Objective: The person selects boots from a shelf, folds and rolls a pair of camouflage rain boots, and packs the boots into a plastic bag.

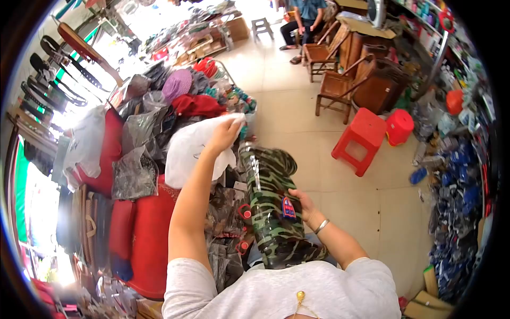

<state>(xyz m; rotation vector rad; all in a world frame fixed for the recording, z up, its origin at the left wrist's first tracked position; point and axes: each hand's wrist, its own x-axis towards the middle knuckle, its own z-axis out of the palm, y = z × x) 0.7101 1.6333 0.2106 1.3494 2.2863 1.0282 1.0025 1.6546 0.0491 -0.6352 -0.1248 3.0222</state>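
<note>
My left hand (pixel 226 134) is closed on the upper edge of a white plastic bag (pixel 194 151), which hangs over the heap of goods on the left. Against my body stands a camouflage-patterned bundle (pixel 268 204), shiny as if wrapped in clear plastic, with a blue and red label (pixel 288 208). My right hand (pixel 304 206) holds the bundle from its right side, the fingers partly hidden behind it. The bag's right edge is close to the bundle's top.
Piled clothing with a purple hat (pixel 177 85) lies at left, above a red surface (pixel 151 239). A red stool (pixel 361 139), a red bucket (pixel 399 127) and wooden chairs (pixel 336 87) stand at right. A seated person (pixel 308 18) is farther back.
</note>
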